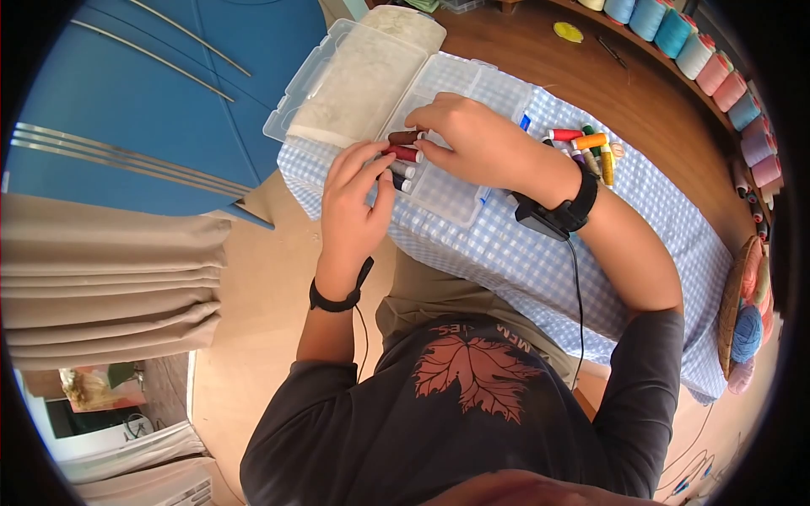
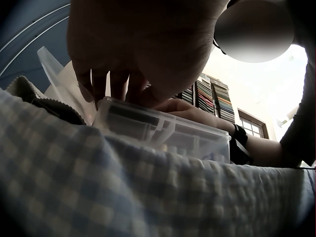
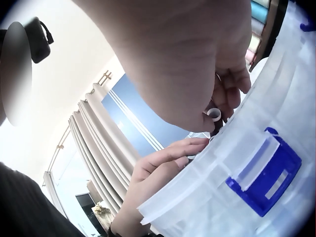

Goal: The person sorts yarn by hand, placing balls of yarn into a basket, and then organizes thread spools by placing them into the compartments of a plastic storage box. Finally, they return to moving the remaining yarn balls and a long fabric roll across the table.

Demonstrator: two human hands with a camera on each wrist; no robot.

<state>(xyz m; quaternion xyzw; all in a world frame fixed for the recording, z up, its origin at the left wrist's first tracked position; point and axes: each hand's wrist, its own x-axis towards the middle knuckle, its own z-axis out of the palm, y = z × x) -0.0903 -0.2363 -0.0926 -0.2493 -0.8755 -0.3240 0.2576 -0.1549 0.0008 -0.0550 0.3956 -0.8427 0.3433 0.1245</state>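
Observation:
A clear plastic box with compartments lies with its lid raised on a checked cloth. In its left part sit thread spools: a dark brown spool, a dark red spool and others with white ends, partly covered by fingers. My right hand reaches down into the box and pinches the brown spool; a white spool end shows between its thumb and fingers in the right wrist view. At the box's left edge, my left hand rests its loosely bent fingers beside the red spool.
A pile of loose spools, among them an orange one, lies on the checked cloth right of the box. Large thread cones line the wooden table's back edge. A basket of yarn stands at the right. A cable hangs from the right wrist.

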